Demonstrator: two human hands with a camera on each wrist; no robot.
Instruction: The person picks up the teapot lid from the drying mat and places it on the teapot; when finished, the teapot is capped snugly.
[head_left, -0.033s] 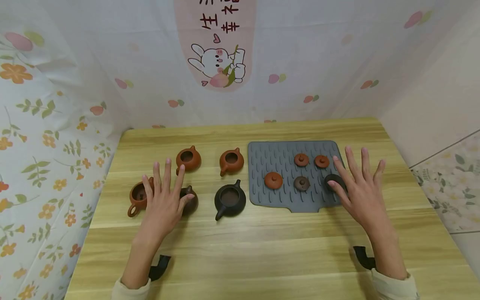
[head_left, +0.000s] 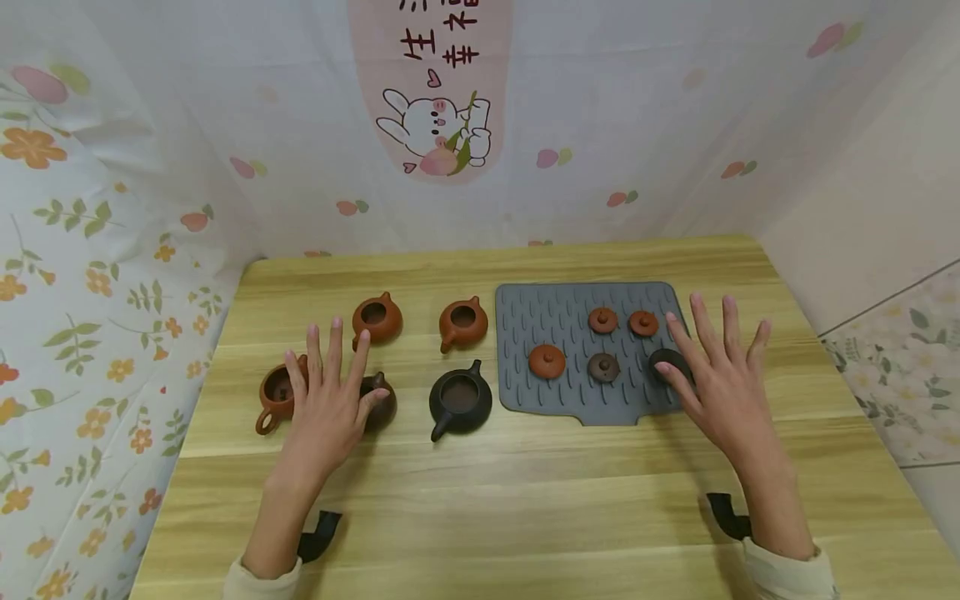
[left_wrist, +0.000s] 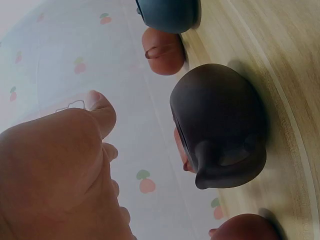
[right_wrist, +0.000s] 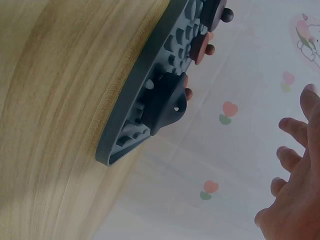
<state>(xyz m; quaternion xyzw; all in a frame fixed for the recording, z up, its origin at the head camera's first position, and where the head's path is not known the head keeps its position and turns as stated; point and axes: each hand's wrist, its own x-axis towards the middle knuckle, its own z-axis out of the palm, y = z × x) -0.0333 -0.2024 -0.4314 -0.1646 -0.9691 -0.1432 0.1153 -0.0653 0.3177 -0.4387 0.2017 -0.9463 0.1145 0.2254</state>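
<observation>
My left hand (head_left: 328, 408) hovers with spread fingers over a dark brown teapot (head_left: 384, 409), partly hiding it and a reddish-brown teapot (head_left: 274, 403) to its left. In the left wrist view, the dark teapot (left_wrist: 217, 110) stands apart from the hand, its handle toward the camera. Fingers fanned out, my right hand (head_left: 726, 400) is held at the right edge of a grey ridged mat (head_left: 525, 312). Its thumb and index finger overlap a black lid (head_left: 670, 364) in the head view. The right wrist view shows that lid (right_wrist: 167, 102) lying on the mat, apart from the hand.
Further teapots without lids are a black one (head_left: 480, 414) and two orange-brown ones (head_left: 474, 331), (head_left: 388, 327) behind. On the mat lie an orange lid (head_left: 547, 362), two small red lids (head_left: 602, 320), (head_left: 643, 322) and a brown lid (head_left: 603, 367). A patterned cloth (head_left: 600, 108) hangs behind the table.
</observation>
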